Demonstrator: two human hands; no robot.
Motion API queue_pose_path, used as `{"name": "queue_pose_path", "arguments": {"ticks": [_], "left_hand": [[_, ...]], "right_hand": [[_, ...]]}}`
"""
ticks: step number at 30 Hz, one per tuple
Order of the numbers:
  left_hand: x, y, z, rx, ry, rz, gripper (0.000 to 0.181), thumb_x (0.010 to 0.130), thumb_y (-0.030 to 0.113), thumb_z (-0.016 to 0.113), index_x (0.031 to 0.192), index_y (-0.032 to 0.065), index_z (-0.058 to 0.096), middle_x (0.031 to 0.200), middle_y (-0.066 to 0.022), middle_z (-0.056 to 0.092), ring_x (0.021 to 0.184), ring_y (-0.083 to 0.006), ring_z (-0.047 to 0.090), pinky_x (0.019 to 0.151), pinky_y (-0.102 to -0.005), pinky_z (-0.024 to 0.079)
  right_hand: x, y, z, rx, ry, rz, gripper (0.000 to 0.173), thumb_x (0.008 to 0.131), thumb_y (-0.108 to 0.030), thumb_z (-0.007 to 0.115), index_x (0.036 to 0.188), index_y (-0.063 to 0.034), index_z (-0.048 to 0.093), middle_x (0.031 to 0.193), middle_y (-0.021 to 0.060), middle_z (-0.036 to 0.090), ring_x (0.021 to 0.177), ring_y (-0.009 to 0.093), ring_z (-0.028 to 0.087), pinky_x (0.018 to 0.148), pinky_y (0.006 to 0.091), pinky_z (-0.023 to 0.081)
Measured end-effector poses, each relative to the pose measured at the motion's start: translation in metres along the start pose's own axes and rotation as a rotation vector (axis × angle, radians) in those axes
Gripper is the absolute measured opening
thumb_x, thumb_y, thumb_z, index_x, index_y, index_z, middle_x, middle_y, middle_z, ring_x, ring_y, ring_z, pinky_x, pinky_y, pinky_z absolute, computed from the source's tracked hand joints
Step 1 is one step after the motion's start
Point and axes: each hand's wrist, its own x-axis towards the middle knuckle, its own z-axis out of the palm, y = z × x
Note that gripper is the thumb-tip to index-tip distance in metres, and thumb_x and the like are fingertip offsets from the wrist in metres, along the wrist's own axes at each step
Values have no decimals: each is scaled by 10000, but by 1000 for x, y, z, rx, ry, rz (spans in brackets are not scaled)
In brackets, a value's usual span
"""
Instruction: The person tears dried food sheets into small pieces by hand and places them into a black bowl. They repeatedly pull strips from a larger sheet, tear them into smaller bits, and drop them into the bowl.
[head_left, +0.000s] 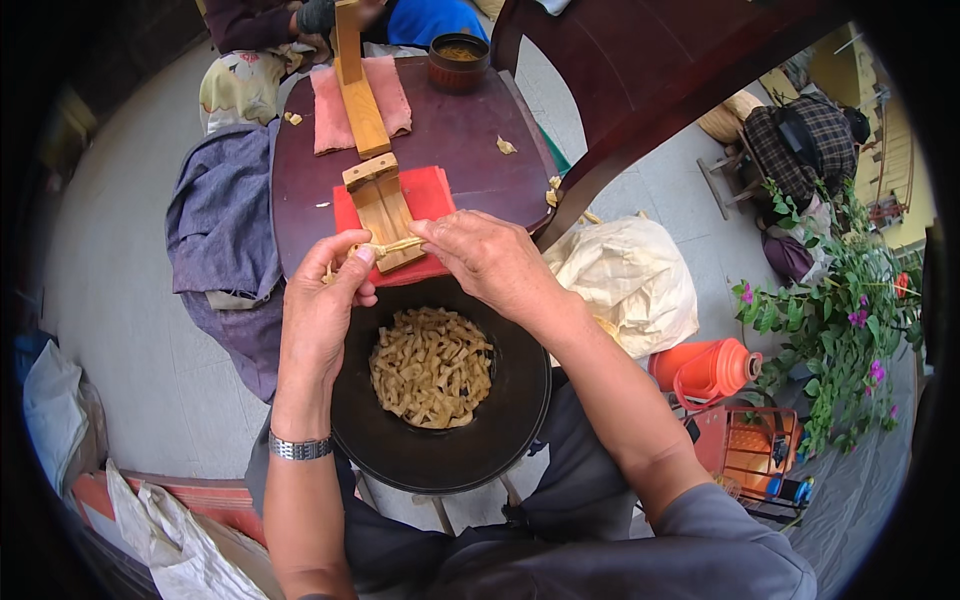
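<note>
My left hand (330, 277) and my right hand (487, 259) pinch the two ends of a pale yellow fibrous strip (399, 245), which looks dried. The strip lies across the near end of a small wooden block tool (379, 202) with a raised crosspiece at its far end. Under the tool is a red cloth or pad (431, 191) at the near edge of a dark red wooden chair seat (480, 172). Below my hands, a wide black bowl (517, 405) holds a heap of short pale pieces (431, 367).
Across the seat, a co-worker's gloved hand (315, 16) is beside another wooden tool (364, 112) on a pink cloth (394, 94). A round container (459, 67) stands behind. Right are a cream cloth bag (637, 277), an orange thermos flask (705, 367) and a plant (832, 322).
</note>
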Motion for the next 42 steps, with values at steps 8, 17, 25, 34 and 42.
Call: {"name": "queue_pose_path", "arguments": {"ticks": [8, 17, 25, 34, 42], "left_hand": [[27, 6, 7, 127, 91, 85, 236, 1005, 178, 686, 1199, 44, 696, 944, 9, 661, 775, -65, 583, 730, -231, 514], [32, 7, 2, 185, 146, 151, 234, 1009, 186, 686, 1189, 37, 697, 938, 10, 654, 775, -59, 577, 724, -223, 508], [47, -42, -7, 825, 223, 407, 171, 997, 143, 679, 1113, 17, 676, 911, -20, 656, 810, -98, 594, 725, -265, 500], [8, -1, -1, -134, -2, 1, 252, 1031, 192, 663, 1185, 7, 587, 978, -42, 689, 845, -80, 633, 768, -245, 507], [-15, -9, 10, -92, -264, 12, 313, 1047, 187, 643, 1294, 2, 594, 1051, -27, 688, 949, -93, 624, 868, -260, 504]], "right_hand": [[21, 17, 13, -81, 41, 28, 259, 911, -85, 658, 1159, -19, 691, 953, 136, 713, 908, 318, 704, 764, 427, 579], [28, 18, 22, -76, 74, 84, 279, 882, -45, 650, 1156, -19, 698, 913, 140, 712, 899, 331, 713, 768, 435, 586], [15, 21, 29, -171, -229, 292, 133, 865, -26, 613, 971, 3, 689, 909, 221, 693, 875, 382, 711, 765, 478, 578], [26, -2, 2, 720, -94, 689, 188, 1062, -187, 581, 1054, 0, 589, 884, 82, 661, 746, 175, 681, 696, 317, 569], [19, -26, 3, 1132, -255, 697, 201, 1075, -194, 564, 1131, -1, 568, 828, 8, 626, 680, 72, 635, 609, 212, 526]]}}
